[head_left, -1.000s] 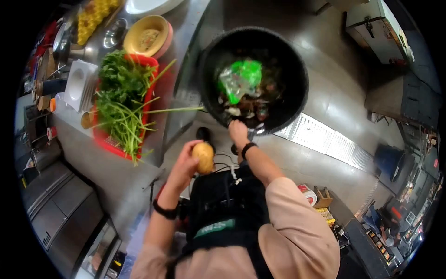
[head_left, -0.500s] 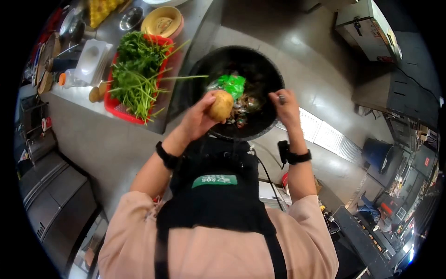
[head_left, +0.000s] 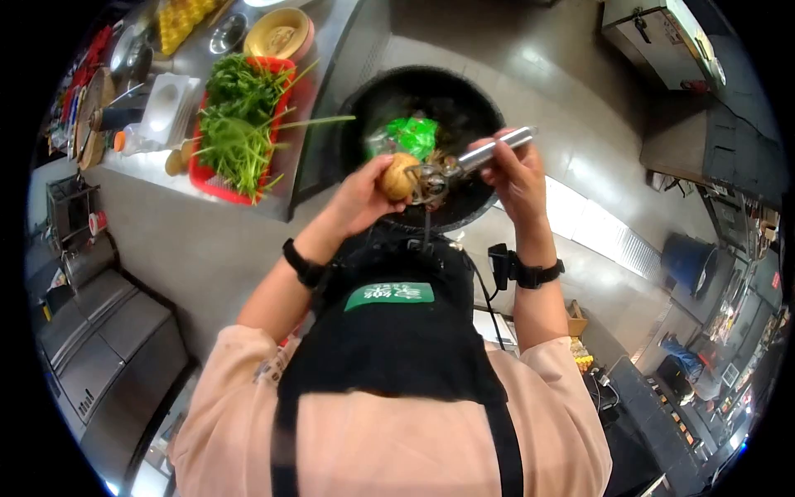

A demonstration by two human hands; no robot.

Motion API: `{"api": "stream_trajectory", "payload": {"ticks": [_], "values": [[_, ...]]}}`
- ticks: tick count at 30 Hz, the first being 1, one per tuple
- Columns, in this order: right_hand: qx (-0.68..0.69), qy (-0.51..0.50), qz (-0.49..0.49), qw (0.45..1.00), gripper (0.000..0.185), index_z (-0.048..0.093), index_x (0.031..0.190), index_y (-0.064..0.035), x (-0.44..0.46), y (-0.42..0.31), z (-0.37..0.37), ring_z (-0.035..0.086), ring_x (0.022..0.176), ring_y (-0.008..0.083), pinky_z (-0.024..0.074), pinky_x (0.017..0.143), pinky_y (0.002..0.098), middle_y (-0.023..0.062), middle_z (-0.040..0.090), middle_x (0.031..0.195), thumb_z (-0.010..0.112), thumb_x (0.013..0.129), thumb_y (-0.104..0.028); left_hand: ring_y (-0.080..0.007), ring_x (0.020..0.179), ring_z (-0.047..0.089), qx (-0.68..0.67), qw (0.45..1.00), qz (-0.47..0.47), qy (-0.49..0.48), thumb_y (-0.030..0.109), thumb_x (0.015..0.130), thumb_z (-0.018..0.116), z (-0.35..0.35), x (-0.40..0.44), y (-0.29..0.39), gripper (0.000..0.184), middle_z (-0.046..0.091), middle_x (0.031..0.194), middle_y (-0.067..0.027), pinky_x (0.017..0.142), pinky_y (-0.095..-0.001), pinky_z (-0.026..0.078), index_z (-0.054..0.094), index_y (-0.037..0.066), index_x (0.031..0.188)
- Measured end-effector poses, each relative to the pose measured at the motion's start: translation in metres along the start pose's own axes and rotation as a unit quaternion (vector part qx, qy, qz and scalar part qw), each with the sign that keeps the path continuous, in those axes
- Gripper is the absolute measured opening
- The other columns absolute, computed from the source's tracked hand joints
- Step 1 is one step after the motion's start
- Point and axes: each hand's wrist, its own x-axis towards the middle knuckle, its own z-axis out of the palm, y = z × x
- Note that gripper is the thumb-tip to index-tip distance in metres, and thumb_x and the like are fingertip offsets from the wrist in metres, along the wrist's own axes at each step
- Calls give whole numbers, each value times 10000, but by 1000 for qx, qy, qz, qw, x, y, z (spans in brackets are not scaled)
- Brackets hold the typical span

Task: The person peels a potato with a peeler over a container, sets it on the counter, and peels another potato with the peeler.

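My left hand (head_left: 363, 195) is closed around an unpeeled brown potato (head_left: 397, 176) above a large black bin (head_left: 472, 89). In my right hand (head_left: 522, 178) is a metal peeler (head_left: 503, 149), gripped by its silver handle. Its head is at the potato's right side; whether the blade touches the skin I cannot tell. Inside the bin, below my hands, lie a bright green plastic wrapper (head_left: 412, 135) and dark scraps, partly hidden by the potato and peeler.
On the steel counter (head_left: 331, 66) at the upper left stands a red basket (head_left: 217, 189) of leafy green stalks, some reaching toward the bin. Beside it are potatoes (head_left: 178, 159), white trays (head_left: 170, 103) and yellow bowls (head_left: 277, 35). A floor drain grate (head_left: 604, 228) lies to the right.
My right hand has turned, bringing the peeler's handle and head into clear view, with the head now at the potato. The potato stays in my left hand. The whole view has shifted slightly.
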Motion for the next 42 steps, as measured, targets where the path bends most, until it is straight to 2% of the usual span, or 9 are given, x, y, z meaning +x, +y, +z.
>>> {"api": "stream_trajectory", "payload": {"ticks": [6,19,22,25,27,32,35,38,42], "values": [[-16,-3,12,1000,171,501,1073,-65,6,28,28,610,687,104,491,582,209,135,688,933,590,955,-152,-180,962,604,-19,998,-15,61,355,992,424,-6,-16,0,337,625,1098,-43,790,-345,496,538,128,1213],[29,68,28,997,164,521,1027,-71,-14,88,59,578,657,99,468,560,201,135,673,897,603,951,-191,-176,943,597,-7,993,-97,-73,357,984,447,-56,-57,17,319,615,1102,-51,743,-337,495,539,134,1193],[43,77,27,996,165,522,1016,-66,-14,95,57,567,636,93,465,548,195,128,673,893,603,951,-194,-201,934,599,6,995,-100,-21,350,987,439,-57,-58,18,318,612,1095,-70,748,-336,504,534,126,1192],[63,74,23,995,174,522,1014,-65,-12,104,49,567,614,93,466,541,198,121,677,887,612,944,-197,-221,936,601,-19,983,-101,-155,336,988,433,-63,-57,22,311,608,1101,-81,762,-341,517,528,121,1192],[54,139,11,989,191,521,1013,-62,-8,107,36,579,607,103,471,528,205,122,684,894,627,933,-199,-215,882,592,10,993,-116,4,337,991,419,-53,-65,24,312,604,1084,-83,685,-317,500,527,119,1186],[-196,316,-53,927,135,584,929,1,-14,122,-58,573,559,102,464,486,216,113,691,813,605,926,-132,-269,860,575,-50,968,-112,-219,323,949,420,-56,-63,23,381,587,1092,-156,665,-299,479,450,105,1261],[-231,377,-135,887,155,574,921,29,-25,95,-40,577,564,103,465,493,215,120,689,817,584,941,-125,-257,848,573,-11,993,-76,-86,321,965,406,-29,-70,27,376,581,1108,-156,684,-307,476,451,112,1274],[-197,327,-185,906,174,540,977,-1,-27,64,-5,580,584,105,470,517,210,136,690,870,583,958,-168,-248,869,574,-27,996,-63,-48,319,980,419,-31,-58,24,376,572,1140,-140,729,-316,475,444,113,1294],[-39,149,-117,981,156,517,1026,-76,-22,28,40,599,625,100,477,552,206,142,693,921,575,968,-209,-211,935,590,-13,997,-6,-73,288,973,483,-29,-49,25,387,591,1130,-93,801,-348,485,468,94,1308]]}}
